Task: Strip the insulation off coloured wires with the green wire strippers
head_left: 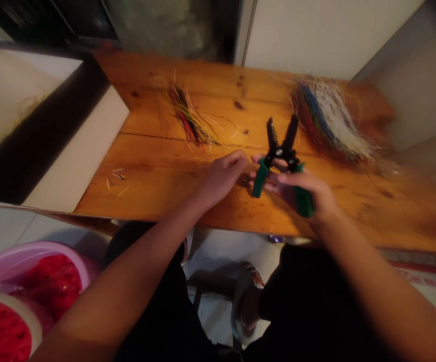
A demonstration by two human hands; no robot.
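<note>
In my right hand (301,188) I hold wire strippers (279,151) with green handles and black notched jaws. Their jaws are spread apart and point away from me, above the wooden bench. My left hand (227,173) is just left of them, its fingers curled together near the fingertips of the right hand. Anything pinched in those left fingers is too small and blurred to make out. Beyond my left hand lies a loose bundle of thin red, black and yellow wires (191,118). A thicker bundle of blue, green, red and white wires (329,120) lies farther right.
The wooden bench (157,161) carries a few short wire scraps (118,175) at left. A white box with a black band (86,146) stands at its left end. Below, a pink basin (78,261) holds red pieces, beside a smaller tub (33,322).
</note>
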